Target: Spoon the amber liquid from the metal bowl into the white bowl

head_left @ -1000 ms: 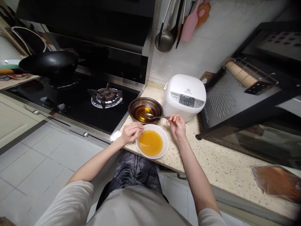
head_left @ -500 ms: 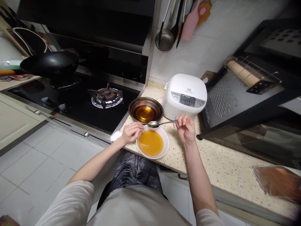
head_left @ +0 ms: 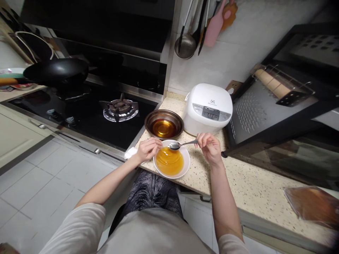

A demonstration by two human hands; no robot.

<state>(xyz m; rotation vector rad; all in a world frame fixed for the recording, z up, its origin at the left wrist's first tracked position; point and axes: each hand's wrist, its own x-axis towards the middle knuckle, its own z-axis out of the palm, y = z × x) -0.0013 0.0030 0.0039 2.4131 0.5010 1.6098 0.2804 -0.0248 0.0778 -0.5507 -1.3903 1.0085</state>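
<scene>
My right hand point(head_left: 209, 146) grips the handle end of a metal spoon point(head_left: 174, 145). The spoon's bowl is over the far side of a white bowl point(head_left: 186, 163), close above the yellow-orange liquid point(head_left: 169, 164) in it. Ripples cross that liquid. My left hand point(head_left: 148, 149) is closed at the white bowl's left rim, its fingertips pinching the edge. Just behind stands a brown metal basin point(head_left: 148, 124) holding dark amber liquid.
A white rice cooker point(head_left: 208, 106) stands behind my right hand. To the left is a black gas stove point(head_left: 92, 123) with a wok point(head_left: 57, 72). A dark rack point(head_left: 267, 141) and a brown packet point(head_left: 312, 206) are to the right. Utensils point(head_left: 185, 46) hang on the wall.
The spoon has moved from near the basin's edge toward me, over the white bowl, and its tip is lower. Ripples now show in the liquid. My left hand has stayed put.
</scene>
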